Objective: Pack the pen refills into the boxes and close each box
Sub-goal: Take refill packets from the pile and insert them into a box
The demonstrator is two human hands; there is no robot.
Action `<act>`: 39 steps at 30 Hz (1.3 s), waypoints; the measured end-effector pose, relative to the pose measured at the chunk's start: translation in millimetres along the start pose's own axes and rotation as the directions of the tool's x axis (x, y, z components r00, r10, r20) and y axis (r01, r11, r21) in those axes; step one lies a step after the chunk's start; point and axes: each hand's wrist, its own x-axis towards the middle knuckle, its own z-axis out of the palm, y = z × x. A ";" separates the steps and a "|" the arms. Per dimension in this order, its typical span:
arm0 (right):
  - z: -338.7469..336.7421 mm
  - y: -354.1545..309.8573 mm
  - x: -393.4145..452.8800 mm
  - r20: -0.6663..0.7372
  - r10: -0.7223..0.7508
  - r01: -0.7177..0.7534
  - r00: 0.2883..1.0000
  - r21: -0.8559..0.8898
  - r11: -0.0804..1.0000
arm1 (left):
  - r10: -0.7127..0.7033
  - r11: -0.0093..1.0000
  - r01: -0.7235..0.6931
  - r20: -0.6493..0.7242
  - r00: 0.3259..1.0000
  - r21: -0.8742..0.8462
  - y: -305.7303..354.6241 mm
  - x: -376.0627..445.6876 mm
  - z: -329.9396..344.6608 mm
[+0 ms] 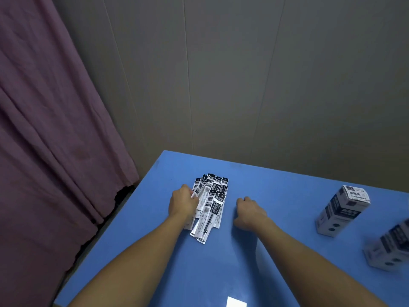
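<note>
A heap of pen refills (pixel 211 202) in black-and-white sleeves lies on the blue table (pixel 221 269), toward its far left. My left hand (pixel 182 201) is at the heap's left side with its fingers curled round some of the sleeves. To the right of the heap, my right hand (pixel 249 212) rests on the table with curled fingers, holding nothing and clear of the refills. Two black-and-white boxes stand upright at the right: one box (pixel 342 210) further back, a second box (pixel 390 247) at the frame edge, blurred.
A purple curtain (pixel 51 129) hangs at the left beyond the table's left edge. A grey panelled wall (pixel 243 74) rises behind the table. A small white slip (pixel 236 302) lies at the table's near edge.
</note>
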 end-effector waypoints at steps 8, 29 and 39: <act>10.2 2.4 -45.1 -0.058 0.186 -0.178 0.981 0.120 0.977 | 0.262 0.965 -0.260 0.081 0.962 -0.036 9.4 4.8 -3.3; 42.2 97.1 -274.7 -0.086 0.673 -0.643 0.735 0.228 0.731 | 0.605 0.707 -0.706 0.483 0.634 0.042 93.2 -112.2 52.8; 62.8 170.5 -384.7 -0.075 0.742 -0.701 0.667 0.274 0.658 | 0.676 0.519 -0.848 0.556 0.484 0.109 147.0 -221.0 84.2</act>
